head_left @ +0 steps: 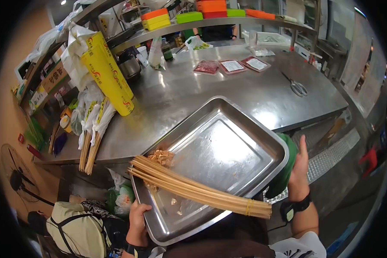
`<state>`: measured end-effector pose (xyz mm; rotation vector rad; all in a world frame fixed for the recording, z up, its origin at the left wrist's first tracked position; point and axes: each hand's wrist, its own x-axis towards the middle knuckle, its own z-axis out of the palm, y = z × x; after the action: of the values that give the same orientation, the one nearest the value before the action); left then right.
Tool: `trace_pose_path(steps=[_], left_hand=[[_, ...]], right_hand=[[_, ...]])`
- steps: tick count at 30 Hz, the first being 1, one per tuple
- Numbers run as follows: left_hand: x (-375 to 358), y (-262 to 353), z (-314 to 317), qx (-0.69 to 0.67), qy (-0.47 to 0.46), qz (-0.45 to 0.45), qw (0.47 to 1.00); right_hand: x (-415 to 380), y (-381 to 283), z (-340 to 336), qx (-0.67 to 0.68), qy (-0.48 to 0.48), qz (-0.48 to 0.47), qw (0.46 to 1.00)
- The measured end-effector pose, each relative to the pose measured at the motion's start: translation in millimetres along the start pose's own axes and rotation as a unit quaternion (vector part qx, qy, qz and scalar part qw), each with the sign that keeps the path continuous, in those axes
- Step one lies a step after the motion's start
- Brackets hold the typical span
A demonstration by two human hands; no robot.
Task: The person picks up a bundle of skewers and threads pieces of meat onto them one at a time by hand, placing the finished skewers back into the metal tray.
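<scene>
A rectangular metal tray (202, 146) lies slanted in front of me, its far part over the steel table. My left hand (137, 221) grips its near left rim, thumb over the edge. At the tray's right side my right hand (299, 174) holds a dark green cloth (284, 167) against the rim, thumb pointing up and fingers mostly hidden. A bundle of bamboo skewers (193, 187), banded near its right end, lies across the tray. Light brown meat pieces (161, 158) sit in the left corner, with small scraps (173, 201) nearby.
On the steel table (172, 107) are packs of red meat (232, 66), scissors (298, 87) and a yellow roll box (107, 73). Wrapped skewer bundles (92, 129) overhang the left edge. Colored boxes (189, 17) line the shelf. A person (77, 225) is at lower left.
</scene>
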<state>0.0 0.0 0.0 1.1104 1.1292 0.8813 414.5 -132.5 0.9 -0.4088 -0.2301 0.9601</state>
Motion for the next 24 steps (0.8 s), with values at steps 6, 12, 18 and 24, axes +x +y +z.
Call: trace_pose_path(steps=[6, 12, 18, 24], left_hand=[[-6.6, -21.2, 1.6, 0.004, 0.061, 0.073, 0.995], [-5.1, -38.3, 11.0, -0.022, 0.089, 0.042, 0.995], [-9.9, -38.0, -0.5, -0.046, 0.096, 0.046, 0.993], [-6.7, -25.2, -1.1, -0.041, 0.073, 0.064, 0.994]], right_hand=[[109.2, -71.2, 35.8, -0.097, -0.106, -0.014, 0.990], [221.2, -94.6, 164.1, -0.166, -0.277, -0.186, 0.928], [242.7, -42.1, 154.5, -0.604, -0.142, 0.059, 0.782], [127.0, -16.8, 35.6, -0.700, -0.139, 0.032, 0.699]])
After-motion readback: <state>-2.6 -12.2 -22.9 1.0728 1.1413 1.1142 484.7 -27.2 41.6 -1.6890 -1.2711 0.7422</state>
